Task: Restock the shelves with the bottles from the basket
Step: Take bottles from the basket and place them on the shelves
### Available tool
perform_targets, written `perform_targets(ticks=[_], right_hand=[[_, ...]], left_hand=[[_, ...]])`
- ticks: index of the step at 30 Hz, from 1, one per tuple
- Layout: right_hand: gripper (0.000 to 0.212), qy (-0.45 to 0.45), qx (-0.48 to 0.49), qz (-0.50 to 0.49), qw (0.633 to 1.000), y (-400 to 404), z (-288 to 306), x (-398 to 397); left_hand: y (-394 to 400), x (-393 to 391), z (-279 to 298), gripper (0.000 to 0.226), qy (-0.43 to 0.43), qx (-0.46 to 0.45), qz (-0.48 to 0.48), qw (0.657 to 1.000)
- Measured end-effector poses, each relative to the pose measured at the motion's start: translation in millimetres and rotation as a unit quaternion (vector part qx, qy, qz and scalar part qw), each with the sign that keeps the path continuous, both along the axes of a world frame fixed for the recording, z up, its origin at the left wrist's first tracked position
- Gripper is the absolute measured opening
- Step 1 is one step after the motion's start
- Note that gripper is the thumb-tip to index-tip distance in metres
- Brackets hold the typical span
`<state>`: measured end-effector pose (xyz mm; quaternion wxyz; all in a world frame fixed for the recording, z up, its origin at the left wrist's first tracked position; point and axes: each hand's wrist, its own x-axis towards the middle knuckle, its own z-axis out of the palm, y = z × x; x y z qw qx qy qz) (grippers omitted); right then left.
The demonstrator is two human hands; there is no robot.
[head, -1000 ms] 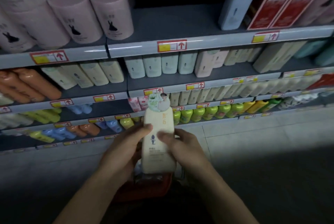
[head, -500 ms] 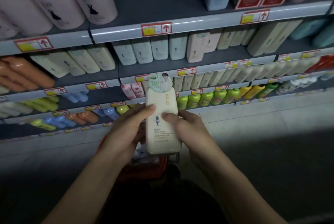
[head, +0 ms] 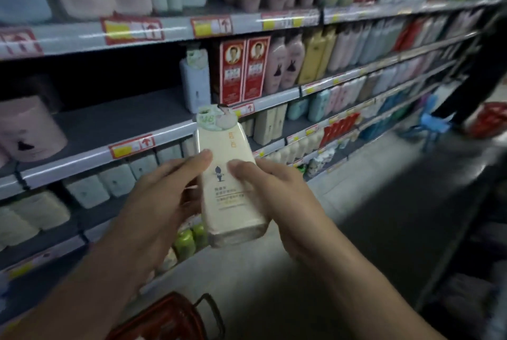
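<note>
Bottle back hidden by both hands' fingers

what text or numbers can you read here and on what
"48": on the round tag atop the cream bottle that both hands hold.
Bottle's orange characters and small print: too blurred to read.
Shelf price tags: red arrows only, print unreadable.
Red boxes: text unreadable.

bare shelf left of blue bottle
</note>
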<state>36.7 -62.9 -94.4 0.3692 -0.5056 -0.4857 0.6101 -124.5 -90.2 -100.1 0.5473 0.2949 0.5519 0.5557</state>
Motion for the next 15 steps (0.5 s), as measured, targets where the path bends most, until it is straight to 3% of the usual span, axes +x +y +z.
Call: perform_targets(ticks=[7, 15], right_hand=[[0.024, 0.004, 0.102, 0.005, 0.995, -29, 70, 15], [0.029, 0.003, 0.094, -0.038, 0.995, -64, 23, -17]], left_hand=[[-18, 10, 63, 0.052, 0.022, 0.094, -0.03, 0.995], [-48, -13, 35, 0.038, 0.047, 0.075, -0.03, 0.996]])
